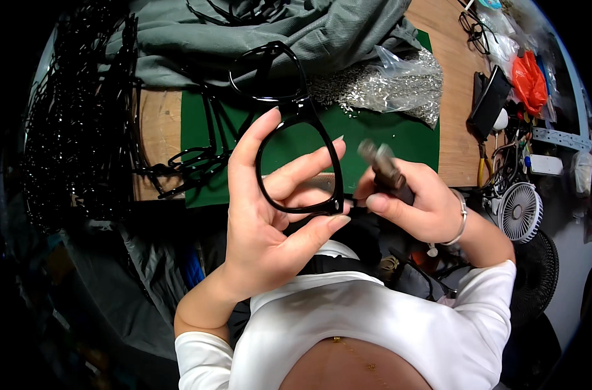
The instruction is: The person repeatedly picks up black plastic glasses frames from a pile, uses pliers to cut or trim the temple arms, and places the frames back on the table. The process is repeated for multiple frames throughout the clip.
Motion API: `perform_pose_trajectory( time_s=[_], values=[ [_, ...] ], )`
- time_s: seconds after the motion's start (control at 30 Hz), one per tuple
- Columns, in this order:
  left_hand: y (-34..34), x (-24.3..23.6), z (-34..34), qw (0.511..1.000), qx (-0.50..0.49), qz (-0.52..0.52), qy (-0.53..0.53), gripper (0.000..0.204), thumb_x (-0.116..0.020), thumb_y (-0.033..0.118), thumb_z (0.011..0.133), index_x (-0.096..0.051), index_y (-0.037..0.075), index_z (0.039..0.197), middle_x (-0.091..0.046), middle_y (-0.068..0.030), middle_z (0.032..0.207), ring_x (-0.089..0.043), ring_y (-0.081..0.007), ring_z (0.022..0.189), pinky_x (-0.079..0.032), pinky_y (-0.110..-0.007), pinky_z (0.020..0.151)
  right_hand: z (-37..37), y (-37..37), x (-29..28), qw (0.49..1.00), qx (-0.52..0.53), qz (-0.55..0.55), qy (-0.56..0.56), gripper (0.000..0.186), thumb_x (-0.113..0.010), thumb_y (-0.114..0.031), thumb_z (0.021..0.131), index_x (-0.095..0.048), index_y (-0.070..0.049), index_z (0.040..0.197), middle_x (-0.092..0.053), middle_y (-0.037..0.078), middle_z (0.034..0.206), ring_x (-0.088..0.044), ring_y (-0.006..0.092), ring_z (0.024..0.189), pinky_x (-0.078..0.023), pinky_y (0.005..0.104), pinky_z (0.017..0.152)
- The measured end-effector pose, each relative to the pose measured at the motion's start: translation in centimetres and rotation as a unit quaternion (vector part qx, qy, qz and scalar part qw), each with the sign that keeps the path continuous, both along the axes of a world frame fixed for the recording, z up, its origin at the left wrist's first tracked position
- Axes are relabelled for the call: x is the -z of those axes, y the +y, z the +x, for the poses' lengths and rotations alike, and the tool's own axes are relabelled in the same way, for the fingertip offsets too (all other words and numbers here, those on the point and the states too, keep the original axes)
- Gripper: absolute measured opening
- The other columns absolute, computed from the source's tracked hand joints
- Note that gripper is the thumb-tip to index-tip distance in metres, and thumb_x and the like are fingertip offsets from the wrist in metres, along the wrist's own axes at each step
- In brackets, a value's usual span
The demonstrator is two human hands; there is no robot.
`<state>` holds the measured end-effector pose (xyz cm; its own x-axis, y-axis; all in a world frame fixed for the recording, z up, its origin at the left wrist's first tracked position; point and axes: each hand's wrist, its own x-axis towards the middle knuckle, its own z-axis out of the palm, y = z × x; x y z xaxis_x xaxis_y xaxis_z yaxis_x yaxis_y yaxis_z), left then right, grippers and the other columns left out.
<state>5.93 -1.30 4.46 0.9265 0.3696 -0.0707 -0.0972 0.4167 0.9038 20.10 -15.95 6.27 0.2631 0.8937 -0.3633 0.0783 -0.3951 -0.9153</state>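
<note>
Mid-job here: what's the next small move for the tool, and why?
I'd probably ease the tool left, bringing its metal tip closer to the frame. The left grip holds the frame raised above the green mat, and the right grip holds the tool beside it, the tip seemingly clear of the rim.

right of the glasses frame (305, 107), the metal tool (388, 170) is blurred. above the frame, grey cloth (172, 49) is cut off at the top.
</note>
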Motion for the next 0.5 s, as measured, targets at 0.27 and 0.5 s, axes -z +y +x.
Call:
perform_pose_trajectory(
  time_s=[0.27,0.5],
  values=[
    [0.4,0.1,-0.1,0.999,0.052,0.007,0.005,0.089,-0.059,-0.013,0.072,0.000,0.006,0.135,-0.045,-0.0243,0.123,-0.059,-0.0154,0.091,-0.048,-0.023,0.078,0.5,0.5,-1.6,0.980,-0.185,-0.072,-0.033,0.033,-0.052,-0.026,0.084,-0.053,0.006,0.090,-0.057,0.023,0.075,-0.057,0.0364,0.071,-0.045,0.0395,0.063],
    [-0.4,0.2,0.2,0.999,0.025,0.009,0.036,0.093,-0.070,0.000,0.069,-0.005,0.003,0.135,-0.048,-0.0233,0.119,-0.058,-0.0261,0.098,-0.051,-0.032,0.080,0.7,0.9,-1.3,0.964,-0.211,-0.109,-0.118,0.036,-0.055,-0.028,0.082,-0.055,0.006,0.074,-0.055,0.020,0.056,-0.057,0.0360,0.057,-0.046,0.0403,0.057]
  ],
)
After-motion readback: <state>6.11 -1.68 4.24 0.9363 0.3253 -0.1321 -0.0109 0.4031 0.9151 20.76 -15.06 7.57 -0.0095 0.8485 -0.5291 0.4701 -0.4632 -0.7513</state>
